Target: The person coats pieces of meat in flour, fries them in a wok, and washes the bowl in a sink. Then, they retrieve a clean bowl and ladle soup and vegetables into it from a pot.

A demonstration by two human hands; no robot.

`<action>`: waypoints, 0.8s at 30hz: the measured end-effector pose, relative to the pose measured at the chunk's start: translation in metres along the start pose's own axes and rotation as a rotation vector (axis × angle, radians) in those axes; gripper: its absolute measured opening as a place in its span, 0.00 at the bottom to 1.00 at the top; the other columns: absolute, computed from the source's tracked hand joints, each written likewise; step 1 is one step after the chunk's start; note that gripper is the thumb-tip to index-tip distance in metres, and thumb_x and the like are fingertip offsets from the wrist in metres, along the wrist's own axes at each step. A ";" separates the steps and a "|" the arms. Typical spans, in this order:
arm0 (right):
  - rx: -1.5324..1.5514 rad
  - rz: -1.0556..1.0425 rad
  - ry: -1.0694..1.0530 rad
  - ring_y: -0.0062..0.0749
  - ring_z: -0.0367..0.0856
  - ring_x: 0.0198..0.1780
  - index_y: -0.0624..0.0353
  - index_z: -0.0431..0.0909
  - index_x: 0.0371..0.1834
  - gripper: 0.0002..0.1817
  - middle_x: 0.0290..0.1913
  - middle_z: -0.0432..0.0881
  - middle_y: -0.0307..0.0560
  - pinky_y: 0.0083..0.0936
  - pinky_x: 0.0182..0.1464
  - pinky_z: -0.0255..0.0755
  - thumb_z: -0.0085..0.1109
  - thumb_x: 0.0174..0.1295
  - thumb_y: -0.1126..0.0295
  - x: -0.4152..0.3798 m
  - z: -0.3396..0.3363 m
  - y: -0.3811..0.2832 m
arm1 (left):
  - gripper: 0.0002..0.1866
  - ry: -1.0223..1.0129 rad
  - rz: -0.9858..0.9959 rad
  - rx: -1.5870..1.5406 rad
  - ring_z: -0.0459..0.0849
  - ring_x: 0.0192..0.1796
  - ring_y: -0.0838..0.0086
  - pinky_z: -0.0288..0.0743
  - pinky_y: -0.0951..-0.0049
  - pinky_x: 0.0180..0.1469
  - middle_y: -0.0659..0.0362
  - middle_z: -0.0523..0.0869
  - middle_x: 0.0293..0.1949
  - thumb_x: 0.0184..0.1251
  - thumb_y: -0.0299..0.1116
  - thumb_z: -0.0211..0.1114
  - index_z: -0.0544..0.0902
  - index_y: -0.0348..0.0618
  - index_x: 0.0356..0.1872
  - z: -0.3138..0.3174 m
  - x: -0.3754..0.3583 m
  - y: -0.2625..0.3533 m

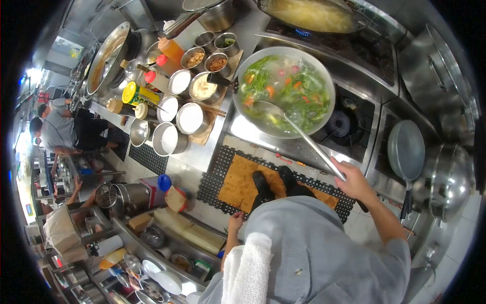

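My right hand point(352, 180) is closed round the handle of a long metal ladle point(311, 142). The ladle's bowl is dipped into a wide pan point(328, 76) of broth with green leaves and orange and red pieces. This pan is beside a bare black burner point(343, 121). Low by my left side, my left hand point(235, 222) hangs with its fingers curled in, and I make out nothing in it. A white towel point(248, 268) lies over the grey shirt near my left arm.
Metal pots of white powder point(190, 117), sauce bottles point(170, 49) and chopsticks crowd the counter at left. A wok of yellowish liquid point(309, 12) stands at the back. A grey frying pan point(406, 149) is at right. Co-workers point(61, 129) are at far left.
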State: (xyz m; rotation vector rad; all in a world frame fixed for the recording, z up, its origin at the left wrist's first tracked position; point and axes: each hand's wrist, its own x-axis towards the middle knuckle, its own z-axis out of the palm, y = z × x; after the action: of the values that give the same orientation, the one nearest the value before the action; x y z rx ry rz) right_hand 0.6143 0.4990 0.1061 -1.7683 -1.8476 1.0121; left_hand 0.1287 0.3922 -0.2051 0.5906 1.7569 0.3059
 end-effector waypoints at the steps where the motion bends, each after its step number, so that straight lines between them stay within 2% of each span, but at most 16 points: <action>1: -0.018 -0.031 0.027 0.50 0.77 0.35 0.58 0.68 0.68 0.34 0.32 0.74 0.54 0.37 0.40 0.70 0.59 0.52 0.77 0.004 0.000 0.003 | 0.14 0.008 0.011 0.023 0.84 0.28 0.77 0.72 0.76 0.27 0.61 0.86 0.30 0.69 0.39 0.64 0.83 0.37 0.44 0.000 0.001 -0.003; 5: -0.108 -0.096 0.103 0.51 0.77 0.36 0.58 0.68 0.68 0.34 0.34 0.74 0.56 0.38 0.40 0.70 0.59 0.52 0.78 0.016 -0.007 0.010 | 0.16 0.007 0.051 0.026 0.84 0.28 0.76 0.73 0.76 0.27 0.59 0.87 0.31 0.68 0.41 0.66 0.84 0.36 0.44 -0.001 0.000 -0.016; 11: -0.194 -0.046 0.156 0.51 0.76 0.36 0.57 0.67 0.68 0.34 0.36 0.74 0.55 0.39 0.40 0.70 0.59 0.53 0.79 0.025 -0.020 0.014 | 0.16 0.048 -0.007 0.063 0.85 0.26 0.75 0.74 0.76 0.27 0.58 0.87 0.29 0.67 0.42 0.65 0.84 0.36 0.42 0.003 0.002 -0.024; 15: -0.212 -0.053 0.317 0.50 0.76 0.35 0.57 0.68 0.68 0.33 0.36 0.73 0.54 0.37 0.39 0.71 0.60 0.55 0.79 0.018 -0.025 0.010 | 0.15 0.043 0.041 0.016 0.84 0.25 0.76 0.74 0.75 0.27 0.59 0.87 0.29 0.67 0.40 0.66 0.84 0.36 0.41 0.004 -0.011 -0.013; 17: -0.157 -0.088 0.422 0.47 0.75 0.34 0.58 0.69 0.67 0.32 0.35 0.72 0.53 0.33 0.39 0.71 0.61 0.55 0.80 0.014 -0.026 0.010 | 0.12 0.017 0.245 -0.015 0.83 0.27 0.78 0.74 0.75 0.29 0.59 0.86 0.29 0.67 0.36 0.65 0.84 0.36 0.40 0.001 -0.013 0.009; 18: -0.102 -0.144 0.504 0.44 0.72 0.30 0.59 0.70 0.66 0.31 0.33 0.71 0.52 0.29 0.36 0.69 0.61 0.56 0.80 0.018 -0.024 0.008 | 0.10 0.024 0.348 -0.066 0.82 0.31 0.79 0.76 0.75 0.33 0.59 0.86 0.30 0.68 0.33 0.64 0.84 0.35 0.40 -0.001 0.001 0.025; 19: -0.113 -0.159 0.503 0.44 0.72 0.30 0.59 0.70 0.66 0.31 0.33 0.71 0.52 0.29 0.36 0.69 0.61 0.56 0.80 0.025 -0.025 0.012 | 0.10 0.068 0.589 -0.054 0.83 0.34 0.76 0.77 0.74 0.37 0.58 0.86 0.31 0.69 0.32 0.63 0.84 0.35 0.42 -0.008 0.008 0.051; 20: -0.091 -0.107 0.534 0.43 0.72 0.30 0.59 0.70 0.66 0.30 0.33 0.72 0.52 0.28 0.35 0.68 0.61 0.56 0.80 0.032 -0.026 0.017 | 0.10 0.155 0.650 0.069 0.83 0.37 0.75 0.77 0.73 0.41 0.57 0.87 0.34 0.69 0.32 0.62 0.84 0.36 0.43 -0.017 -0.031 0.136; 21: -0.066 -0.047 0.566 0.43 0.72 0.29 0.59 0.70 0.66 0.30 0.33 0.72 0.53 0.27 0.34 0.68 0.61 0.56 0.80 0.037 -0.026 0.023 | 0.10 0.266 0.868 0.085 0.83 0.40 0.75 0.77 0.72 0.44 0.56 0.87 0.37 0.69 0.30 0.62 0.84 0.37 0.45 -0.025 -0.070 0.216; 22: -0.022 -0.015 0.609 0.40 0.72 0.28 0.58 0.72 0.63 0.28 0.32 0.75 0.51 0.28 0.34 0.68 0.61 0.57 0.79 0.047 -0.027 0.029 | 0.11 0.358 0.890 0.126 0.82 0.43 0.73 0.76 0.70 0.45 0.55 0.86 0.41 0.68 0.31 0.62 0.83 0.37 0.47 -0.029 -0.149 0.308; 23: -0.037 -0.026 0.614 0.40 0.72 0.28 0.58 0.72 0.63 0.28 0.32 0.75 0.51 0.28 0.34 0.68 0.61 0.57 0.79 0.049 -0.029 0.031 | 0.11 0.399 1.010 0.048 0.81 0.47 0.75 0.74 0.73 0.53 0.55 0.86 0.45 0.70 0.26 0.59 0.83 0.36 0.49 -0.038 -0.217 0.369; 24: -0.060 0.018 0.623 0.39 0.73 0.28 0.58 0.74 0.61 0.26 0.32 0.76 0.50 0.29 0.34 0.69 0.62 0.57 0.78 0.052 -0.031 0.032 | 0.14 0.580 1.316 0.183 0.80 0.55 0.69 0.72 0.70 0.56 0.52 0.83 0.50 0.66 0.28 0.60 0.82 0.34 0.51 -0.052 -0.274 0.407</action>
State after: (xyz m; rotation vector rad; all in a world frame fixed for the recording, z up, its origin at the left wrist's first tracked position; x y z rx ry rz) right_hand 0.6519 0.5550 0.0935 -1.8575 -1.4715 0.3406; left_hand 0.2197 0.5901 0.2376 1.9021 1.6746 1.3219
